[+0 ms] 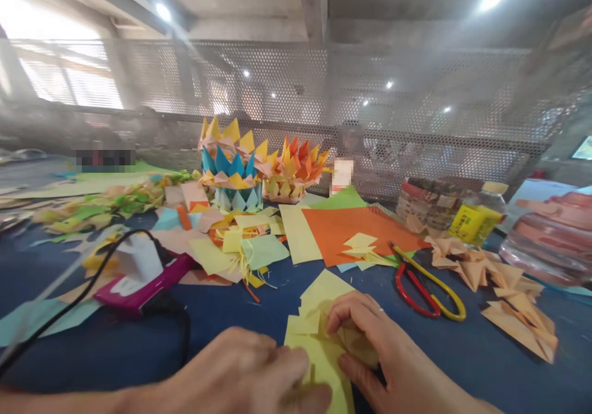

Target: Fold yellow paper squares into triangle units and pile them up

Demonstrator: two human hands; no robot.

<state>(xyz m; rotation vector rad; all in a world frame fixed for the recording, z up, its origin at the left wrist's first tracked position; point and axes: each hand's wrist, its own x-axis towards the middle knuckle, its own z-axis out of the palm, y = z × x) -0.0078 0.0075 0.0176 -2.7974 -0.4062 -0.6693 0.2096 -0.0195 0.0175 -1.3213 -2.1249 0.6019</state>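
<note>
Several pieces of yellow paper [326, 290] lie partly overlapped on the blue table, directly in front of me. My left hand [252, 371] is slightly blurred, with its fingers curled over the lower left edge of the paper and a small flap showing by its fingertips. On the other side, my right hand [372, 343] has bent fingers and thumb around a curved part of the yellow paper. Red-and-yellow-handled scissors [425, 293] rest to the right of that hand. Folded peach paper pieces [522, 315] lie farther right.
Paper crowns [231, 167] stand behind an orange sheet [361, 229]. A magenta power strip [143, 287] with black cables lies left, near scattered paper scraps [217, 247]. A yellow-labelled bottle [478, 216], a woven basket [428, 201] and a pink-lidded jug [552, 235] stand right.
</note>
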